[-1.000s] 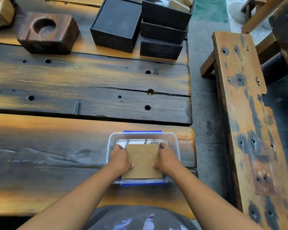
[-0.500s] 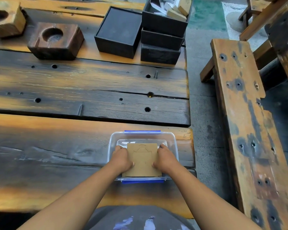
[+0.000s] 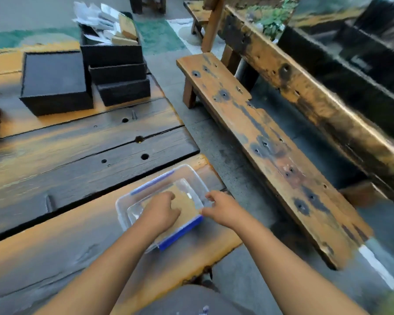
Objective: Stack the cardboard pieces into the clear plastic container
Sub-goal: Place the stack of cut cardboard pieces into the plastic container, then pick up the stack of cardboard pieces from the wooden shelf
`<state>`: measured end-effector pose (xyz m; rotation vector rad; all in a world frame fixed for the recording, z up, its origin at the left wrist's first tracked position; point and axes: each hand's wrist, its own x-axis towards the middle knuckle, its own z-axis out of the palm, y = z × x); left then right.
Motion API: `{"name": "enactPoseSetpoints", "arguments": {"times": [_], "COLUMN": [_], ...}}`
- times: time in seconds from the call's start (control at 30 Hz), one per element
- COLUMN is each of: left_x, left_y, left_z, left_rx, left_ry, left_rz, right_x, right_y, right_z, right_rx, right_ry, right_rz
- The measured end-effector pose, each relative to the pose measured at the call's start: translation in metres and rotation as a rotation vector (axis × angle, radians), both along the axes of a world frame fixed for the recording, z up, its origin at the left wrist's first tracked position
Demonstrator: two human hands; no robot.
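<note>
From the head view, the clear plastic container [image 3: 162, 201] with blue clips sits near the right end of the wooden table [image 3: 55, 235], and a cardboard piece [image 3: 187, 205] lies flat inside it. The left hand [image 3: 160, 213] presses down on the cardboard with fingers curled together, while the right hand [image 3: 222, 209] rests at the container's right rim, fingers loosely bent and holding nothing. Farther back, stacked black boxes [image 3: 116, 71] stand on the table, the top one open and stuffed with papers and tan pieces.

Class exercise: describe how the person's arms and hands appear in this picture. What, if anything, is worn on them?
Both forearms are bare, with no sleeves in view. The left hand and right hand wear no gloves. No watch, bracelet or ring can be made out, though the picture is somewhat blurred.
</note>
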<state>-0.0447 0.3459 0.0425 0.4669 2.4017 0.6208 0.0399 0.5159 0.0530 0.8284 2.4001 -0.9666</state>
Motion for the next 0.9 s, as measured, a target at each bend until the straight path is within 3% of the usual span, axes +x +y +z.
{"name": "enactPoseSetpoints", "arguments": {"times": [0.23, 0.53, 0.9], "left_x": [0.063, 0.239, 0.487], "left_y": [0.083, 0.166, 0.147], "left_z": [0.034, 0.058, 0.075], "left_rx": [-0.007, -0.02, 0.024], "left_ry": [0.032, 0.146, 0.306], "left_rz": [-0.579, -1.213, -1.796], "right_x": [0.129, 0.349, 0.572], "right_y": [0.009, 0.0, -0.114], "right_z": [0.03, 0.038, 0.028], "right_rx": [0.041, 0.099, 0.139], "right_ry": [0.024, 0.046, 0.058], "right_rz": [-0.403, -1.067, -1.478]}}
